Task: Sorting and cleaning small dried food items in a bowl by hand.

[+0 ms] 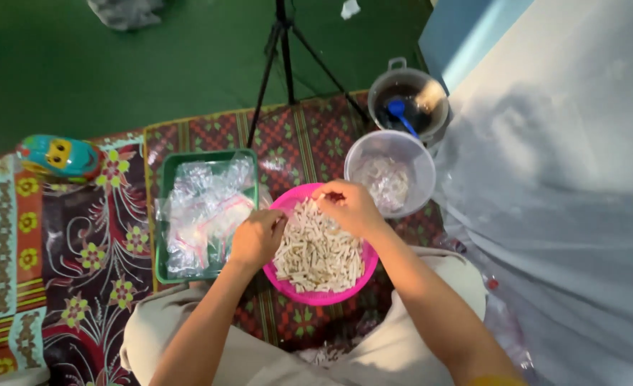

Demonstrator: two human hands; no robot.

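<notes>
Seated on patterned mat [80, 264], legs crossed, pink bowl [309, 293] in front, between the knees. Bowl full of pale stick-shaped snack pieces [318, 254].

Left hand [257, 237] at near-left rim of pink bowl, fingers curled down onto the edge of the pile; cannot tell if anything is pinched. Right hand [350, 207] over far side of bowl, fingers bunched together on top of the pile, looks like pinching a few pieces, grip itself hidden by the knuckles.

Green rectangular tray [165, 214] just left of the bowl, touching or nearly so, loaded with clear zip bags [202, 211], crumpled, some with reddish seal strips. Clear round plastic container [359, 154] just beyond the bowl to the far right, holds a few clear bags or wrappers, contents blurry. Dark metal pot [409, 89] farther right behind it, blue scoop [399, 113] inside.

Black tripod [284, 50] standing at far centre, legs splayed onto mat edge and green floor [116, 71]. Teal and yellow toy vehicle [57, 157] far left on the mat, well apart from both hands. Pale grey sheet [566, 200] covering the whole right side. Crumpled grey cloth [127, 11] at top edge on the floor.
</notes>
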